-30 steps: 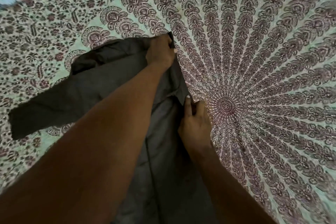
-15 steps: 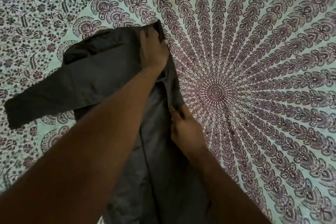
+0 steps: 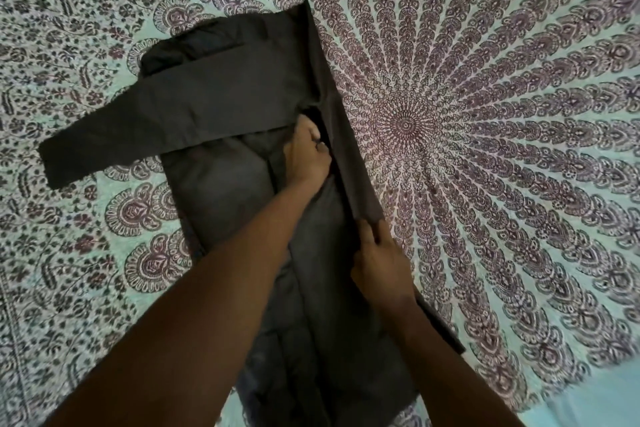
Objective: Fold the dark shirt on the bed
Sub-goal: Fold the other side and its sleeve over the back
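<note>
The dark shirt (image 3: 221, 104) lies lengthwise on the patterned bed cover (image 3: 485, 114), its collar end far from me. One sleeve is laid across the body and sticks out to the left. The shirt's right side is folded inward as a long narrow strip. My left hand (image 3: 306, 156) is at the middle of the shirt, fingers closed on cloth where the sleeve meets that strip. My right hand (image 3: 379, 253) pinches the strip's lower edge nearer to me. Both forearms cover the lower part of the shirt.
The bed cover is pale green with a dark red mandala whose centre (image 3: 407, 125) lies just right of the shirt. A flower-print border runs along the left (image 3: 52, 218). Nothing else lies on the bed.
My left hand has come down from the shirt's collar corner to the middle. My right hand has slid toward me along the folded strip. The camera view has shifted, showing more of the shirt.
</note>
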`<state>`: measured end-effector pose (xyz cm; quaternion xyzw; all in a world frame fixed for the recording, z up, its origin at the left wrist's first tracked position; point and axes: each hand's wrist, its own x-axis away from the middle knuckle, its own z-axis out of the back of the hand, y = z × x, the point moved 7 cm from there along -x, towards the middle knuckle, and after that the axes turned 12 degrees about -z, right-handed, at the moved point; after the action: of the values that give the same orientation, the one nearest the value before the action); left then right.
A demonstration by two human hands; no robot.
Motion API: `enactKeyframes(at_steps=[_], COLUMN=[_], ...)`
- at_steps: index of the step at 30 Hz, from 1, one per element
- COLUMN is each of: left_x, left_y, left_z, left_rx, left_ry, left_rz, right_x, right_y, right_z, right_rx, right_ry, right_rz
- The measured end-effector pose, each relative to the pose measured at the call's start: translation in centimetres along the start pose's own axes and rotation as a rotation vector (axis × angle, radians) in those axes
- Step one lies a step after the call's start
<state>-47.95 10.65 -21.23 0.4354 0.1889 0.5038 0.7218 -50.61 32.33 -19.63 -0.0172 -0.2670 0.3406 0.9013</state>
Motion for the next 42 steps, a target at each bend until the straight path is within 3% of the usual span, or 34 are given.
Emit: enactKeyframes(at_steps=[8, 14, 19, 24, 29, 38, 42], left_x=[2.3, 3.5, 7.7, 11.6, 14.9, 18.7, 20.3], left_y=[1.1, -0.3, -0.7, -0.9, -2.6, -3.3, -2.9], left_z=[-1.8, -1.9, -3.4, -5.1, -3.9, -2.3, -2.2], left_rx=[-0.002, 0.018, 0.125, 0.058, 0.033, -0.050, -0.085], left_ry=[-0.137, -0.088, -0.148, -0.275, -0.159, -0.108, -0.106], left_rz=[-0.098, 0.004, 0.076, 0.002, 0.044, -0.030, -0.037], right_x=[3.2, 6.3, 8.7, 10.6, 14.6, 17.5, 18.3], right_y=[0.2, 5.1, 8.2, 7.9, 6.3, 8.0, 8.9], right_z=[-1.0, -1.3, -2.3, -2.8, -3.4, -4.2, -6.0], right_rx=[-0.001, 0.126, 0.085, 0.058, 0.039, 0.031, -0.030], right_ry=[-0.070, 0.099, -0.012, 0.048, 0.130, 0.080, -0.061], right_rz=[0.134, -0.102, -0.109, 0.116, 0.411, 0.541, 0.559])
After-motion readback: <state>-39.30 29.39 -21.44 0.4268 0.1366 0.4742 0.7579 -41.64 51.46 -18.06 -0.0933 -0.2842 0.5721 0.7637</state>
